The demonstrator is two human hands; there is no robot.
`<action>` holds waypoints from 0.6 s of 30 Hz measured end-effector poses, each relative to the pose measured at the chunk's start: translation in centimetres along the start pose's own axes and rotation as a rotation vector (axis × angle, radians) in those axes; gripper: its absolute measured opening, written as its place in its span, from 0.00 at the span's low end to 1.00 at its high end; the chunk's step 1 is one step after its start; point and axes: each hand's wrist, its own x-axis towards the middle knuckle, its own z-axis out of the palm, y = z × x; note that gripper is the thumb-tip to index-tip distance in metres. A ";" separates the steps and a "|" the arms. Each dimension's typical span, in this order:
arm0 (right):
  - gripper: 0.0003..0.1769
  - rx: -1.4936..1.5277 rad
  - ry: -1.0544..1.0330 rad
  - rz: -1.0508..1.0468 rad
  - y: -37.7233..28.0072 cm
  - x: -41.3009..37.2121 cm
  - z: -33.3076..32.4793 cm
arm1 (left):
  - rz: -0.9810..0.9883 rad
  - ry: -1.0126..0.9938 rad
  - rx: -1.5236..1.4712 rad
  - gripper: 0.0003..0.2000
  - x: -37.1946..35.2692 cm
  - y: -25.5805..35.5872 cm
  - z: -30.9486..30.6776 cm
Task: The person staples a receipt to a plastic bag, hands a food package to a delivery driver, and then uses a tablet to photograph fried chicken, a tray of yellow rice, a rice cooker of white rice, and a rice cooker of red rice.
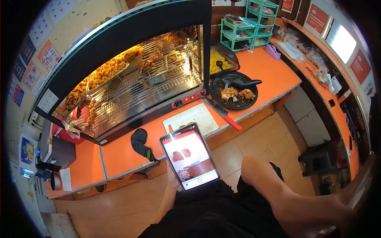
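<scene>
My left hand (172, 177) grips a tablet (191, 158) by its left edge, its screen lit toward me with a photo of two reddish-brown pieces. My right arm bends away to the lower right, and my right hand (323, 212) is dark and smeared near the frame's edge. Its fingers are not distinct; I cannot tell whether it holds anything. Behind the tablet, a white cutting board (194, 117) lies on the orange counter (119, 152). A knife (224, 113) with a red handle rests to its right, and a black-and-green cloth-like item (139, 143) to its left.
A heated glass display case (131, 79) full of fried food stands behind. A black round pan (234, 104) holds fried pieces and a black-handled tool. Past it are a tub of yellow food (222, 57) and teal shelves (240, 33). A black bin-like box (319, 160) sits on the floor.
</scene>
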 end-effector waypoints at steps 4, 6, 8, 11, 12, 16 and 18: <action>0.17 0.026 -0.066 -0.046 -3.2 -0.7 0.6 | -0.011 0.013 -0.029 0.32 -0.4 0.0 -0.5; 0.14 0.038 -0.102 -0.063 -0.7 1.2 1.1 | -0.045 0.016 -0.028 0.33 -0.5 0.3 -0.4; 0.11 0.054 -0.143 -0.073 -1.0 1.4 1.5 | -0.046 -0.003 -0.037 0.33 -0.5 0.3 -0.9; 0.08 0.085 -0.196 -0.086 -2.5 0.8 2.3 | -0.054 -0.042 -0.051 0.34 -0.8 0.3 -2.0; 0.08 0.093 -0.211 -0.091 -2.2 1.2 2.7 | -0.060 -0.054 -0.055 0.34 -0.9 0.2 -2.1; 0.10 -0.021 -0.227 -0.197 0.8 1.8 3.1 | -0.006 -0.023 -0.055 0.34 -0.8 0.1 -1.1; 0.11 -0.146 -0.204 -0.296 1.1 1.8 3.3 | 0.001 -0.019 -0.078 0.34 -0.9 0.2 -1.1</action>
